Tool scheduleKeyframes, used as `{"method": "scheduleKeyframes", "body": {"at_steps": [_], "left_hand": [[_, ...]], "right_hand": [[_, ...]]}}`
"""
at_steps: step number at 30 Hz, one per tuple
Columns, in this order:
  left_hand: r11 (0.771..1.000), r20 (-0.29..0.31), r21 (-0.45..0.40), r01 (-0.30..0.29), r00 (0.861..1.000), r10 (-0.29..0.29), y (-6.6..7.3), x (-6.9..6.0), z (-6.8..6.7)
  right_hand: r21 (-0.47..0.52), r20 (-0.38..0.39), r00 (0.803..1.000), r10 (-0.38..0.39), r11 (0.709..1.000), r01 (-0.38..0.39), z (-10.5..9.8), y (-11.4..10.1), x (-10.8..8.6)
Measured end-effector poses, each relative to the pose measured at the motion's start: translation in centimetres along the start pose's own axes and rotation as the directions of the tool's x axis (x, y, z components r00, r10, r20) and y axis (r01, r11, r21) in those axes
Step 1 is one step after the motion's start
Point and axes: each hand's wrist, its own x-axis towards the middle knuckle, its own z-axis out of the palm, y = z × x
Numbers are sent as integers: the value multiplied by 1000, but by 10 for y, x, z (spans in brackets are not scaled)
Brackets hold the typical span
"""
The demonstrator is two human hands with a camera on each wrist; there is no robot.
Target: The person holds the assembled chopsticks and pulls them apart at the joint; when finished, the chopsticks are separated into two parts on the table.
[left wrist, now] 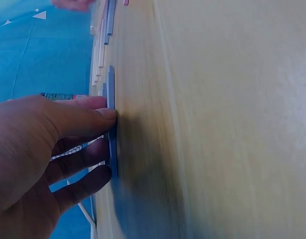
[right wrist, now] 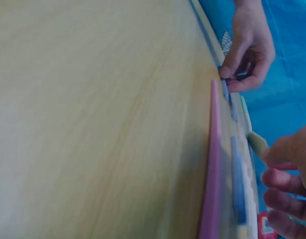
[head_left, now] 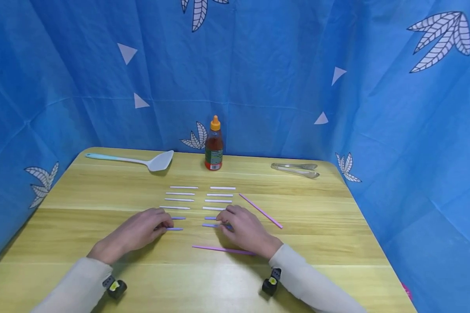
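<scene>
My left hand [head_left: 141, 228] is low over the table's left-middle, thumb and fingers pinching a slim blue stick [left wrist: 111, 87] that lies along the wood. Just beyond it is another blue stick [head_left: 179, 218]. To the right, my right hand [head_left: 244, 230] hovers with loosely bent fingers above a second pair of blue sticks [head_left: 209, 225]. In the right wrist view its fingers [right wrist: 282, 201] stand apart from the blue stick [right wrist: 238, 181]. A long pink stick [head_left: 215, 248] lies nearer me, its right end partly behind the right wrist.
Several white sticks [head_left: 180, 200] lie in two columns beyond the hands. Another pink stick [head_left: 260, 211] slants at right. Along the back are a spatula [head_left: 160, 161], a sauce bottle [head_left: 214, 150] and metal tongs [head_left: 295, 169]. A blue curtain [head_left: 258, 78] hangs around the table.
</scene>
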Motion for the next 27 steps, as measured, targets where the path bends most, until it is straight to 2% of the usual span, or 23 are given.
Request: {"method": "scheduleKeyframes", "body": {"at_steps": [2, 5, 9, 13, 16, 20, 27], "left_hand": [[1000, 0, -4, -1, 1000, 1, 0, 1, 0], [1000, -7, 0, -7, 1000, 7, -1, 3, 1], [1000, -5, 8, 2, 1000, -2, -1, 3, 1], [1000, -1, 19, 23, 1000, -23, 3, 4, 1], [999, -6, 21, 26, 1000, -26, 11, 6, 0], [1000, 8, -13, 2, 1000, -2, 31, 10, -1], [988, 48, -127, -89, 994, 96, 62, 17, 4]], "right_hand": [[19, 24, 1000, 8, 1000, -8, -6, 2, -7], [66, 104, 994, 30, 997, -37, -13, 5, -18], [143, 253, 966, 58, 985, -97, -18, 11, -30], [186, 329, 944, 12, 980, -78, -19, 14, -34], [183, 321, 947, -30, 983, -31, -18, 13, -33], [186, 287, 957, -50, 983, -5, -19, 10, -29], [183, 207, 977, -48, 983, 10, -26, 2, -18]]}}
